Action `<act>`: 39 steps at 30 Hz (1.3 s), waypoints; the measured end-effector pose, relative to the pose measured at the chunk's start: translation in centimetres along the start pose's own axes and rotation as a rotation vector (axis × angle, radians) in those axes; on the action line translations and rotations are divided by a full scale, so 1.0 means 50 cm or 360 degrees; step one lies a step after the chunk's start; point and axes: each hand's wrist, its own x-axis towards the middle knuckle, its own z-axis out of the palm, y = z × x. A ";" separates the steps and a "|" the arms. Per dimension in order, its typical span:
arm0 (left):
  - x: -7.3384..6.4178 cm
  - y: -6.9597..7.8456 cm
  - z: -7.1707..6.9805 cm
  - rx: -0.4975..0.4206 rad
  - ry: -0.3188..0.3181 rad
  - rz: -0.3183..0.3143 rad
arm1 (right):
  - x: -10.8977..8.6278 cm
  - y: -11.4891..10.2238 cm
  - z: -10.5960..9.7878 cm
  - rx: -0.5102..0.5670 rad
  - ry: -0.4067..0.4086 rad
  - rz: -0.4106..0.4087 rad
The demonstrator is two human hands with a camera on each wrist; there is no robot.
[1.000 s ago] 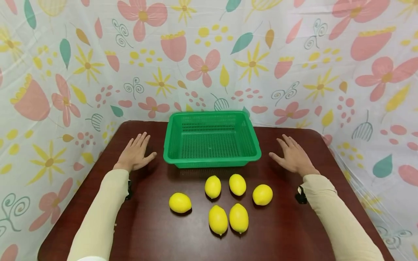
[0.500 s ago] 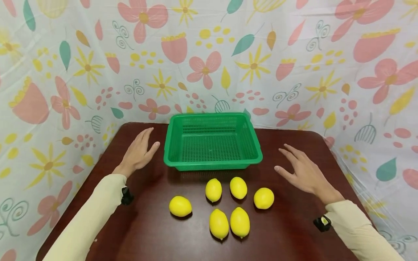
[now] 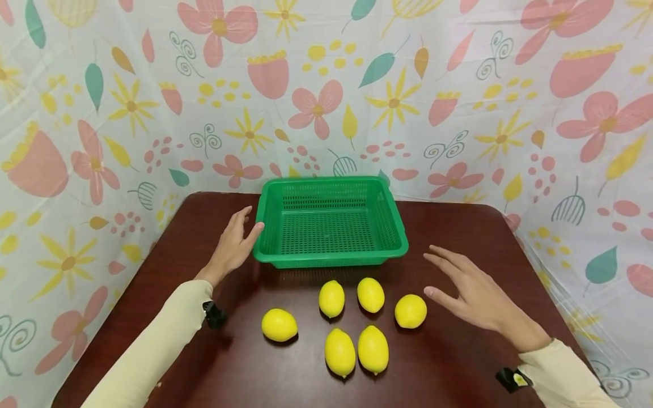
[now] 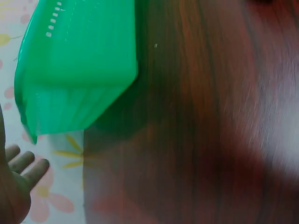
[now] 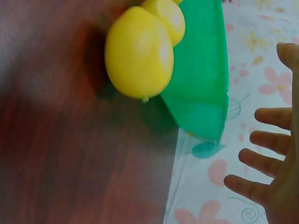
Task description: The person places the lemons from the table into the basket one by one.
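A green plastic basket (image 3: 331, 259) with slotted walls stands at the back of the table, with nothing in it. My left hand (image 3: 232, 246) is at its left side, thumb tip right at the rim in the head view, fingers extended and holding nothing. To the right, my right hand (image 3: 474, 292) hovers above the table with spread fingers, nearest the rightmost lemon (image 3: 410, 311). Several more yellow lemons lie in front of the basket, among them a lemon (image 3: 279, 325) at the left. In the right wrist view a lemon (image 5: 138, 53) overlaps the basket (image 5: 201, 70).
The dark brown wooden table (image 3: 433, 374) has rounded back corners. A white curtain (image 3: 326, 85) printed with flowers and leaves hangs close behind it and along both sides. Each wrist carries a small black camera, such as the left one (image 3: 213, 314).
My left hand has lifted and moved right, up to the basket's left side. My right hand has risen from the table and come back toward me. Basket and lemons have stayed put.
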 end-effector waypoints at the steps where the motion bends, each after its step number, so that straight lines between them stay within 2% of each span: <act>1: -0.003 -0.001 0.004 -0.0040 0.0004 -0.0029 | -0.004 -0.004 0.003 0.0002 -0.0010 -0.0015; 8: -0.011 0.007 0.020 -0.0303 0.0028 -0.0232 | -0.021 -0.028 0.019 0.0024 -0.0018 -0.0097; 13: -0.009 0.011 0.025 -0.0440 -0.0015 -0.0385 | -0.028 -0.032 0.032 0.0042 -0.0064 -0.0094; 19: -0.002 0.025 0.028 -0.0695 -0.0043 -0.0566 | -0.036 -0.030 0.065 0.0072 -0.0133 -0.0084; 23: -0.001 0.024 0.032 -0.0763 -0.0030 -0.0638 | -0.038 -0.030 0.080 0.0071 -0.0137 -0.0090; 26: -0.003 0.011 0.039 -0.0784 -0.0010 -0.0650 | -0.037 -0.030 0.087 0.0057 -0.0135 -0.0111; 31: -0.002 0.001 0.038 -0.0899 -0.0042 -0.0672 | -0.033 -0.024 0.094 0.0042 -0.0152 -0.0129; 39: 0.002 0.000 0.030 -0.1165 -0.0131 -0.0760 | -0.034 -0.009 0.109 0.0041 -0.0317 -0.0139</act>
